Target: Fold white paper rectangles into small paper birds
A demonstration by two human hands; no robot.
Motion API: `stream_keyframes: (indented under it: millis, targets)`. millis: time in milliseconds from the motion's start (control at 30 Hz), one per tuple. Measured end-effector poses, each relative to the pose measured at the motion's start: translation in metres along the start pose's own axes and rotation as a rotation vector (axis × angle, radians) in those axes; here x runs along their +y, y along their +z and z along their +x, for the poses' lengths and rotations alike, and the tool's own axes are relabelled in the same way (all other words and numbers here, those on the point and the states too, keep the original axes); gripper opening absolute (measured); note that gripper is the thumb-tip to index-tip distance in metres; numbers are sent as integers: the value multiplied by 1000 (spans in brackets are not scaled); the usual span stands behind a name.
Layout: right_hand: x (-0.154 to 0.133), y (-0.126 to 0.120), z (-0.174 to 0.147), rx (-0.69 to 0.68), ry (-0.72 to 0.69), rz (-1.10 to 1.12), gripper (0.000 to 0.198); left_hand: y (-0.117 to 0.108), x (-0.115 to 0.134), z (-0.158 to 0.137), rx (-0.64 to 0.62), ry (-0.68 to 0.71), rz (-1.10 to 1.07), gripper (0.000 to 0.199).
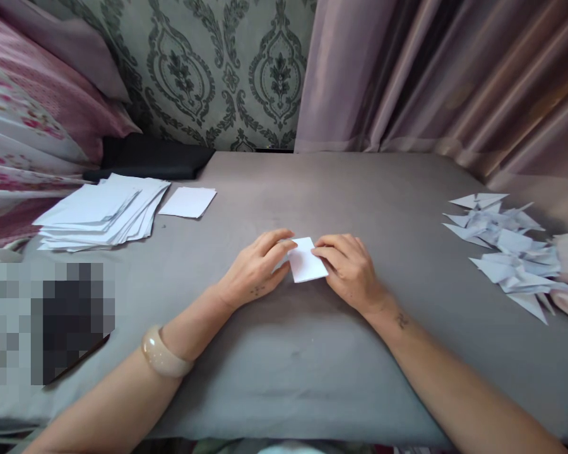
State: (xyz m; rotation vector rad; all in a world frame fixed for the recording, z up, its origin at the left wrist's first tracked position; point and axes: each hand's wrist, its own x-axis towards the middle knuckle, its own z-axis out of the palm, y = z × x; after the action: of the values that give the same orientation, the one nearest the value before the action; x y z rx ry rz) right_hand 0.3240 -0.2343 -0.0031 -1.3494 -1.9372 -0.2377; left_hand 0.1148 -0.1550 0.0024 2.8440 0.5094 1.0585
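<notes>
A small white piece of paper [307, 263], roughly square, is held just above the middle of the grey-covered table. On its left edge, my left hand [262, 260] pinches it between thumb and fingers; a pale bangle [163, 354] circles that forearm. At the opposite edge, my right hand [348, 268] grips the same paper with its fingers closed on it. Whether the paper is folded in layers I cannot tell.
Stacked white sheets [99, 211] lie at the left, beside a smaller square paper pile [188, 202]. Behind them is a folded black cloth [158, 156]. Several folded paper shapes [511, 246] are heaped at the right. A pixelated dark object [73, 328] sits near left.
</notes>
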Motion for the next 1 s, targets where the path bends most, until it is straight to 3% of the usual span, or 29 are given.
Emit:
stream_keyframes:
  millis: [133, 267, 367, 500, 700, 833, 1000]
  targets:
    - [-6, 0, -3, -155, -77, -182, 22, 3, -3, -1, -165, 55, 83, 21]
    - [-11, 0, -6, -359, 30, -132, 22, 3, -1, 0, -343, 33, 70, 20]
    - [-14, -3, -6, -424, 132, -43, 17, -1, 2, 1, -419, -51, 14, 18]
    - [-18, -5, -4, -458, 279, 59, 11, -1, 2, 0, -403, -189, -132, 11]
    - [-18, 1, -1, -400, 547, 232, 23, 6, 2, -1, -337, -576, -318, 24]
    - [-20, 7, 0, -333, 652, 254, 28, 8, 5, 3, -337, -661, -361, 29]
    - [-22, 16, 1, -287, 677, 180, 29, 12, 6, 8, -299, -746, -352, 27]
